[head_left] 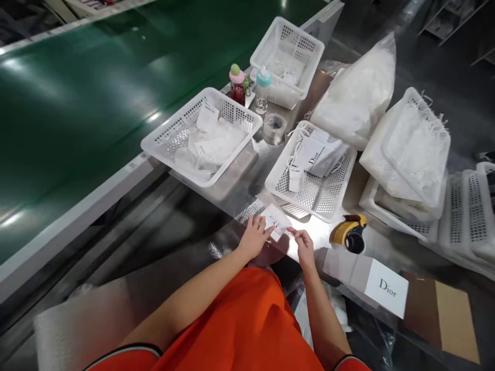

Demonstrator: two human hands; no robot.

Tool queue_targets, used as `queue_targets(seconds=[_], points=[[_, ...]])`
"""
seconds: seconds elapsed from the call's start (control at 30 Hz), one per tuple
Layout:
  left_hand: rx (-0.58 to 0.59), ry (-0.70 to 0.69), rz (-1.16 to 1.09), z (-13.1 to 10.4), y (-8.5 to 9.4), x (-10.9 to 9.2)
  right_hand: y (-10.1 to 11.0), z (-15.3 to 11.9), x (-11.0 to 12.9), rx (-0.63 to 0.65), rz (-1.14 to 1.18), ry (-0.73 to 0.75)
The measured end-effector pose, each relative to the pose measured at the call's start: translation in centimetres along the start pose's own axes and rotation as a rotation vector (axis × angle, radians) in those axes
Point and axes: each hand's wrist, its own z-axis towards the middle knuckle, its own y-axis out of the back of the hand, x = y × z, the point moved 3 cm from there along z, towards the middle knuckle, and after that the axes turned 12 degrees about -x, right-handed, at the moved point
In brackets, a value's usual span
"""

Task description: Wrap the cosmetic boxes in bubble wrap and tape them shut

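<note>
A small white card or pouch with dark lettering (276, 220) lies at the near edge of the metal table, in front of my body. My left hand (254, 236) rests on its left side with the fingers spread. At its right corner is my right hand (303, 244), thumb and forefinger together near the edge; whether they pinch it is too small to tell. Just beyond, a white basket (333, 198) holds white Dior pouches (315, 156) with cords and a small printed tag (296, 179).
A basket with clear bags (201, 180) stands at the left, beside the green conveyor (77, 103). Two bottles (237, 87) and a tape roll (274, 128) are farther back. At the right are a yellow tape dispenser (343, 232), a Dior box (386, 287) and stacked baskets (406, 149).
</note>
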Motion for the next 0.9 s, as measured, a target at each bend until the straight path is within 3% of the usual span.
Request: queue_targets(seconds=[0.23,0.37,0.47,0.53,0.6,0.63,0.73,0.9], points=[[-0.016,0.03,-0.033,-0.2,-0.1,0.0,-2.6,2.8,3.7,0.081,-0.793,0.488],[-0.109,0.167,-0.146,-0.5,-0.6,-0.2,-4.2,3.6,4.5,0.146,-0.97,0.508],[-0.233,0.443,-0.354,-1.1,-1.3,0.0,-4.8,3.9,4.1,0.162,-1.035,0.473],[-0.289,0.815,-0.666,-1.9,-2.2,0.4,-5.0,4.1,3.7,0.151,-1.039,0.49],[-0.26,1.174,-1.021,-2.6,-3.6,0.2,-5.0,4.1,3.2,0.147,-1.015,0.52],[-0.222,1.289,-1.164,-2.8,-4.1,-0.1,-5.1,4.1,2.9,0.149,-0.997,0.532],[-0.143,1.378,-1.375,-2.1,-4.8,-1.2,-5.1,4.0,2.0,0.153,-0.941,0.565],[-0.154,1.413,-1.645,-0.6,-4.7,-1.8,-5.9,3.3,1.4,0.187,-0.861,0.607]])
